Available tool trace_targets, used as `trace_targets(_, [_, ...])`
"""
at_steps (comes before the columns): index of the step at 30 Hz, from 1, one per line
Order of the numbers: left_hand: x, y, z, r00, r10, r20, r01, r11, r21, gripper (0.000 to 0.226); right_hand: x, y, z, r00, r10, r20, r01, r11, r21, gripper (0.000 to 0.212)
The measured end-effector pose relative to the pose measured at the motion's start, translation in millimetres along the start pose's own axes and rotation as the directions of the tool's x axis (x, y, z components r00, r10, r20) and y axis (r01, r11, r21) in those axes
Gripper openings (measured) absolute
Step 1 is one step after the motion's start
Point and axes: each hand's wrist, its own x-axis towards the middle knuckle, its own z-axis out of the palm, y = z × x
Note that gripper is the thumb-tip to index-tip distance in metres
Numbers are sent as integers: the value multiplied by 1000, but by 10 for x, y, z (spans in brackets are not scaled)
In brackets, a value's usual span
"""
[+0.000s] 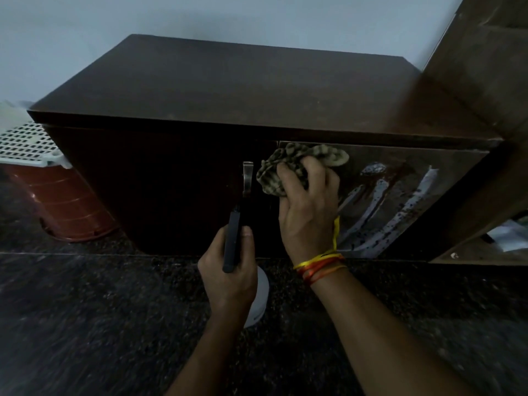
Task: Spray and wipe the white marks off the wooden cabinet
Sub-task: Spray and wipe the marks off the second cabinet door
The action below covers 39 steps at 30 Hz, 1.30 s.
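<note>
Cabinet [200, 172], white-streaked; cloth [285, 170] in right hand [307, 215]

Both forearms reach forward. Left hand [228, 270] fingers curled in grip, thumb up. Right hand [307, 207] raised higher, fingers bunched, wrist banded.

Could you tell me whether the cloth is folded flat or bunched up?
Bunched up: the cloth sits crumpled in the right hand, whose fingers curl round it against the cabinet door.

Matt wooden cabinet [217, 90], metal handle [247, 178], seemingly nubbly cloth [288, 167].
</note>
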Motion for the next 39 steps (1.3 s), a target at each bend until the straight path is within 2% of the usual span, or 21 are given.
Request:
trace_targets(4, [-21, 35, 6, 1000, 22, 4, -22, 1000, 17, 15, 68, 21, -74, 997, -69, 22, 69, 997, 18, 39])
trace_targets(6, [-28, 74, 21, 1000, 13, 12, -13, 1000, -4, 14, 72, 92, -115, 997, 73, -37, -68, 991, 111, 42])
trace_targets(8, [-12, 85, 24, 1000, 8, 15, -8, 1000, -9, 13, 92, 105, -150, 962, 255, -97, -234, 954, 187, 41])
trace_targets(9, [-2, 74, 24, 1000, 9, 10, -9, 1000, 0, 13, 100, 80, -154, 955, 278, -105, -256, 950, 181, 41])
trace_targets(12, [7, 10, 31, 1000, 3, 9, -3, 1000, 17, 15, 93, 22, -114, 991, 119, -57, -111, 987, 116, 42])
trace_targets(14, [-13, -25, 42, 1000, -10, 8, 10, 1000, 13, 21, 28, 20, -53, 997, 75, -16, -73, 993, 96, 43])
trace_targets(20, [-56, -21, 31, 1000, -19, 12, 19, 1000, 9, 23, -163, -36, 152, 938, 345, -29, -323, 902, 286, 53])
trace_targets(24, [-73, -66, -15, 1000, -20, 14, 20, 1000, 18, 18, -196, -62, 231, 894, 446, -34, -417, 859, 297, 62])
trace_targets(28, [-40, -20, -14, 1000, -6, 11, 6, 1000, -1, 9, -47, -118, 158, 833, 548, -73, -493, 795, 353, 60])
trace_targets(32, [-29, -19, 13, 1000, 14, 15, -14, 1000, 21, 11, 69, -169, 141, 855, 498, -145, -428, 836, 343, 59])
trace_targets(36, [-30, -32, 1, 1000, 11, 13, -12, 1000, 26, 13, -75, -138, 222, 918, 389, -77, -359, 898, 256, 62])
trace_targets(39, [-20, -44, -12, 1000, 2, 10, -2, 1000, 30, 16, -134, -110, 233, 939, 343, -26, -326, 912, 250, 65])
